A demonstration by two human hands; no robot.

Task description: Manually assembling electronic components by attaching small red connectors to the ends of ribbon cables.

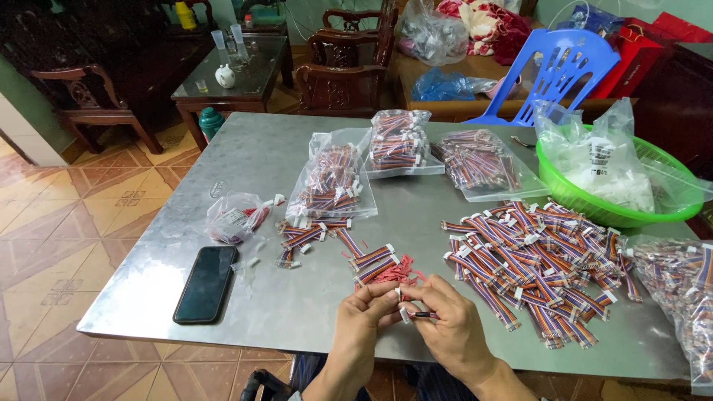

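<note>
- Short ribbon cable (420, 315): a striped, multicoloured lead with a white connector, held over the near edge of the metal table (245, 160) at about 6 o'clock, close under the camera so the small end can be seen.
- Right hand (451, 327): fingers closed around the cable, thumb and forefinger pinching it near the connector, apparently to steady it.
- Left hand (365, 315): fingertips pinched on the same cable's end, touching the right hand; the two hands meet over it.
- Red offcuts (395, 272): small heap just beyond the hands at 12 o'clock, lying where they drop within reach.
- Loose cable pile (535, 260): large spread at 2 o'clock, near the right hand for easy picking.
- Small cable group (327, 238): a few leads at 11 o'clock, set apart from the large pile.
- Clear bags of cables (401, 141): three in a row at 12 o'clock, farther back; another bag (679, 286) at 3 o'clock.
- Small bag with red contents (234, 217): at 10 o'clock.
- Black phone (206, 284): face up at 9 o'clock, well apart from the work.
- Green basket (575, 191): at 1 o'clock, holding a plastic bag of white pieces.
</note>
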